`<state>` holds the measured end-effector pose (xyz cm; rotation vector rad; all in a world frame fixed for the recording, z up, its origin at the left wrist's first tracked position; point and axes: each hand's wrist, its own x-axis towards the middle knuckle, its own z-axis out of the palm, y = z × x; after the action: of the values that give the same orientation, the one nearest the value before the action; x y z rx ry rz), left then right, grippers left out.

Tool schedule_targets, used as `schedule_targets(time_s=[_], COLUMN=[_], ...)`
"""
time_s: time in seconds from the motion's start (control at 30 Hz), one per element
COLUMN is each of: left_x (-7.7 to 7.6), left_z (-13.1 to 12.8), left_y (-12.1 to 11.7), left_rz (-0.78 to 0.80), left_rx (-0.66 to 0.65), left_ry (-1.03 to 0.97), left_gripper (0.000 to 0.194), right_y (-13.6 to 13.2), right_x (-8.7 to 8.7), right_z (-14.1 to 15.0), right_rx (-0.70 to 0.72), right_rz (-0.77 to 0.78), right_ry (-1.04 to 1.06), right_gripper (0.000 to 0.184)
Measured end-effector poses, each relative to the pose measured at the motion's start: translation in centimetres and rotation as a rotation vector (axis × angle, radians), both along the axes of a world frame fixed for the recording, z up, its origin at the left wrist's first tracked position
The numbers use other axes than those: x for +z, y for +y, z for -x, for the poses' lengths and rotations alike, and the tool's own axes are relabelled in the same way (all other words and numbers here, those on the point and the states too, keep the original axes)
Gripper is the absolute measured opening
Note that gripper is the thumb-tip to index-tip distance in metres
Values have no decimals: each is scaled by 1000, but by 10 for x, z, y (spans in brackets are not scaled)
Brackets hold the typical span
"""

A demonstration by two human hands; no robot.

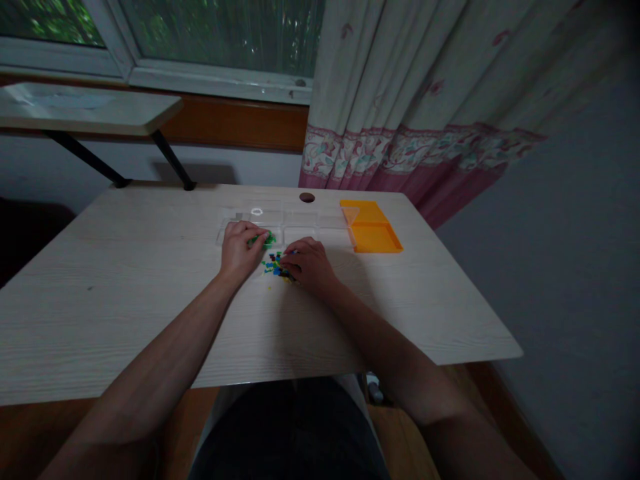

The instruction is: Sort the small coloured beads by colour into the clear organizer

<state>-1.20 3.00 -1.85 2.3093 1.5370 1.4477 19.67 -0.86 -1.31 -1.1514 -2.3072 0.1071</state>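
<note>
My left hand (242, 251) is over the left part of a row of clear plastic boxes, its thumb and fingertips drawn together beside small green pieces (271, 238). Whatever lies between those fingertips is too small to make out. On the table just in front of the boxes is a loose heap of tiny blue, green, yellow and dark pieces (275, 269). At the heap's right side my right hand (312, 265) has its fingers bent in a pinch, partly covering it. What they hold, if anything, is hidden. Behind my right hand stands an open clear box (301, 228).
An open orange case (373, 227) lies to the right of the clear boxes on the pale wooden table (165, 300). A round dark hole (307, 197) is near the back edge. A raised shelf (90, 110) on black legs stands at the back left, and a curtain (400, 87) hangs behind.
</note>
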Motion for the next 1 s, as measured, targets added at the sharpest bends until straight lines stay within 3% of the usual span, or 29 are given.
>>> schedule_targets(time_s=[0.53,1.0], left_x=[-1,-4], left_z=[0,2], left_y=[0,2], left_rz=[1,27], left_rx=[1,13], left_ry=[5,4], left_gripper=[14,24], right_y=[-1,0], right_x=[4,4], right_z=[3,0], right_rx=[-46,-107], right_rz=[-3,2], right_ry=[-102,-17], right_gripper=[10,11])
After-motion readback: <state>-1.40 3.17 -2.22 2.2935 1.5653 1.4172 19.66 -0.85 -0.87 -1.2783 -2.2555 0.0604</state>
